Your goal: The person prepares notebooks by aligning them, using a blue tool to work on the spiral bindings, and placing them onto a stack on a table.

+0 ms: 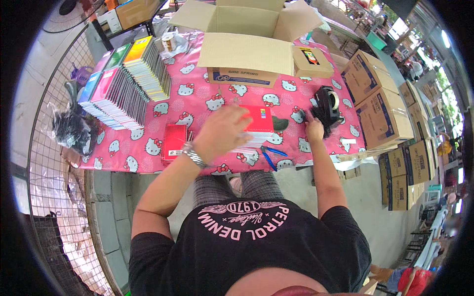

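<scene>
Left hand (220, 132): spread wide, flat over red-covered notebook stack (256, 129) at near centre of pink table (197, 101), nothing held. Right hand (313, 130): grip narrow, pinching black comb spines (308, 116) beside tape dispenser (327, 104). Finished notebooks (126, 84) banked far left; stack seemingly unbound yet. Blue pliers (270, 155) near edge.

— What sort of place is shown?

— A stationery packing stall or small warehouse, open to the outside. A table (197, 101) is covered with a pink cartoon-cat cloth, and spiral notebooks (126, 81) are stacked on it in rows.

— What else supports that?

— An open cardboard box (247, 47), a tape dispenser (327, 104), and sealed cartons (382, 111) piled beside the concrete floor.
</scene>
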{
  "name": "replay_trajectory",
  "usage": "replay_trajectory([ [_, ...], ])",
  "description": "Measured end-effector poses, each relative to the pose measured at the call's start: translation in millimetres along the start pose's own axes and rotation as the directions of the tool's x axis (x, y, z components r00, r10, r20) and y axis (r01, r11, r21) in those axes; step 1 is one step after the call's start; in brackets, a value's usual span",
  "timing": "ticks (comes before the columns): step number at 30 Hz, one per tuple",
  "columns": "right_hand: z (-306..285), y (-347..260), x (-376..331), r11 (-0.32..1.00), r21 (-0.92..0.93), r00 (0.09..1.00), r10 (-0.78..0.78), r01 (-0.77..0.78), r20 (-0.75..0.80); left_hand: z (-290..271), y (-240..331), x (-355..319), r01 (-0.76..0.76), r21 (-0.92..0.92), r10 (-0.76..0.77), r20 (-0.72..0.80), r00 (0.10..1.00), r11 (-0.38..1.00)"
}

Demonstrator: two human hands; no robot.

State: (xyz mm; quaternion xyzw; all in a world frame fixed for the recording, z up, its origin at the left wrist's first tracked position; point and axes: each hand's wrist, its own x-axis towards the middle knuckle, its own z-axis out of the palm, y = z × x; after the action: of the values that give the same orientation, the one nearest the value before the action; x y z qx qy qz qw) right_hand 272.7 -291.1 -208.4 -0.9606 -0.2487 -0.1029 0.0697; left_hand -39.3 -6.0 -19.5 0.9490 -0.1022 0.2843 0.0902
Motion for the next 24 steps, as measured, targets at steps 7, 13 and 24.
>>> replay_trajectory([
  [7,-55.9,-1.5,9.8,0.955,0.288,0.961,0.017,0.066,-0.275,9.2,5.1,19.0,-0.064,-0.091,0.093,0.362,0.928,0.994],
  [13,-162.3,-116.6,-23.2,0.45,0.856,0.962,-0.202,0.255,-0.181,-12.8,-4.6,45.8,0.068,-0.058,-0.061,0.123,0.991,0.996],
  [24,-197.3,-175.2,-45.7,0.483,0.741,0.884,-0.223,0.466,-0.411,15.1,8.3,48.1,0.12,0.062,-0.112,-0.12,0.987,0.991],
])
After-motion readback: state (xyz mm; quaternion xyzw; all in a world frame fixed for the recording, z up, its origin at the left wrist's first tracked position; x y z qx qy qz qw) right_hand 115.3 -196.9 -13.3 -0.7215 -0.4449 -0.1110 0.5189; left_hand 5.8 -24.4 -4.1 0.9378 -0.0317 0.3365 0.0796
